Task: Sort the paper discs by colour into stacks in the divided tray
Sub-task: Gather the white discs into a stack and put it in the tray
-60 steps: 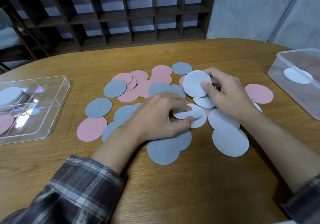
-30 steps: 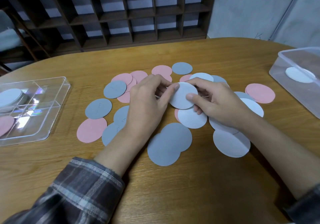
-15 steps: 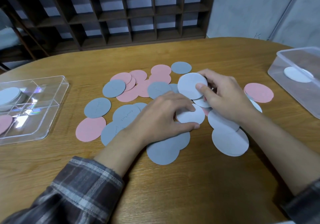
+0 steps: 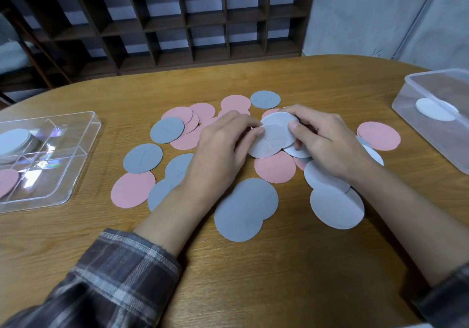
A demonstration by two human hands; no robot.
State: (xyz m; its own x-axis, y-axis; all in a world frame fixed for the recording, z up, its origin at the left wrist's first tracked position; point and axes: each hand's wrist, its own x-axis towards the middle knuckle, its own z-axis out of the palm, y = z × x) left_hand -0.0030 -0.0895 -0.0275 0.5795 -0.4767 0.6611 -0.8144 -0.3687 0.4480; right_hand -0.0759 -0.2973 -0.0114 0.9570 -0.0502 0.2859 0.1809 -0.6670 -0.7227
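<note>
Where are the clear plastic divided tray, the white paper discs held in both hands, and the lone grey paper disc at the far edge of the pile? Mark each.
clear plastic divided tray (image 4: 83, 167), head view, right rim.
white paper discs (image 4: 272, 137), head view, front disc's face.
lone grey paper disc (image 4: 265, 99), head view, centre.

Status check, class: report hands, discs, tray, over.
Left hand and right hand both pinching white discs. Pile unsorted on table. Divided tray far left, unobstructed.

Both hands met over the table's (image 4: 253, 277) middle: the left hand (image 4: 223, 150) and right hand (image 4: 327, 142) pinched overlapping white discs (image 4: 272, 137) above scattered pink and grey ones.
</note>
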